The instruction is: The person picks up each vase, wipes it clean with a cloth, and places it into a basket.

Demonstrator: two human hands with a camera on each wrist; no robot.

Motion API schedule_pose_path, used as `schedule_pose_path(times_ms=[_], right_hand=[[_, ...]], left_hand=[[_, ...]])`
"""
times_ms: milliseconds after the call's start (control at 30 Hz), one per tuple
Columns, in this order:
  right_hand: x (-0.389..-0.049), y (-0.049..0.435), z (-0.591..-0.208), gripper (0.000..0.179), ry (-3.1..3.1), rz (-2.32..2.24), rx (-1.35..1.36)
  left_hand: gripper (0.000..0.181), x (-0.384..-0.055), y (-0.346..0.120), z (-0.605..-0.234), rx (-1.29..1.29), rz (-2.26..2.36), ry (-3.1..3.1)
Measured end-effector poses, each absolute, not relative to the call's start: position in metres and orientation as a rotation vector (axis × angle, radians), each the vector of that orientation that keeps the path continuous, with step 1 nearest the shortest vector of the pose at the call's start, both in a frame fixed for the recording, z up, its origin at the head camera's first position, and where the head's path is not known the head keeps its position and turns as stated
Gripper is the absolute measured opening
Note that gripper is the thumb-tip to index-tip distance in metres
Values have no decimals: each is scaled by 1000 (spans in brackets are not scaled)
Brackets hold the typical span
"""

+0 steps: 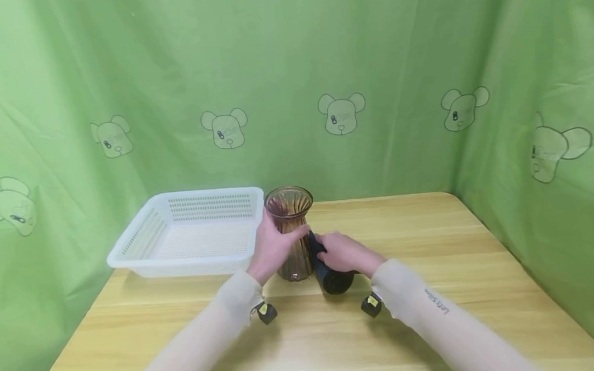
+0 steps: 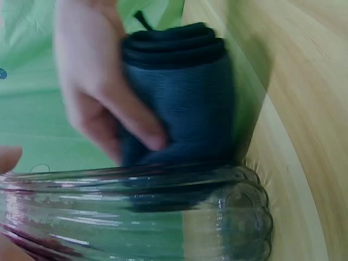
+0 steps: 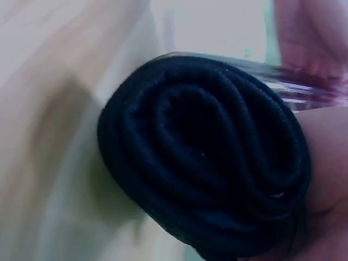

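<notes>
A fluted glass vase (image 1: 295, 261), tinted brownish purple, stands upright near the middle of the table, its base at or just above the wood. My left hand (image 1: 273, 240) grips it from the left below the flared rim, thumb across the near side. Right beside the vase, my right hand (image 1: 346, 253) holds a rolled dark blue cloth (image 1: 336, 281), with fingers over its top. In the left wrist view the roll (image 2: 179, 103) sits against or very close to the glass. Its spiral end (image 3: 201, 147) fills the right wrist view; the palm is mostly hidden.
A white plastic basket (image 1: 185, 262) with slotted walls stands to the left, its right side close to the vase and left hand. Green curtains (image 1: 281, 68) with bear-head outlines hang behind and at both sides of the wooden table (image 1: 436, 335).
</notes>
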State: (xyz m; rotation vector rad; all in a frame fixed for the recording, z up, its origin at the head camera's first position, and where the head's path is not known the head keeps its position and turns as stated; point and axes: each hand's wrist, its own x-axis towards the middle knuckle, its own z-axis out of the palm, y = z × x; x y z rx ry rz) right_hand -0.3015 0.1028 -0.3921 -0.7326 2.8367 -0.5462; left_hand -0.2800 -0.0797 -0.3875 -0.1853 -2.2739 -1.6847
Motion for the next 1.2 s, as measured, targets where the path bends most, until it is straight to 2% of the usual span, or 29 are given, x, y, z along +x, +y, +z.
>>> schedule_pose_path(times_ms=[200, 400, 633, 867, 1200], right_hand=[[-303, 108, -398, 54, 2830, -567, -696], [-305, 114, -372, 53, 2878, -734, -776], [-302, 113, -340, 35, 2943, -849, -823], [-305, 110, -366, 47, 2954, -735, -851], [-308, 111, -404, 54, 2864, -535, -744]], left_hand=[[81, -280, -79, -388, -127, -1636, -2281], [81, -280, -79, -385, -137, -1524, -2294], [81, -279, -79, -382, -121, -1523, -2329], [77, -278, -78, -382, -146, -1615, -2346], [83, -281, -78, -384, -154, -1640, -2268]])
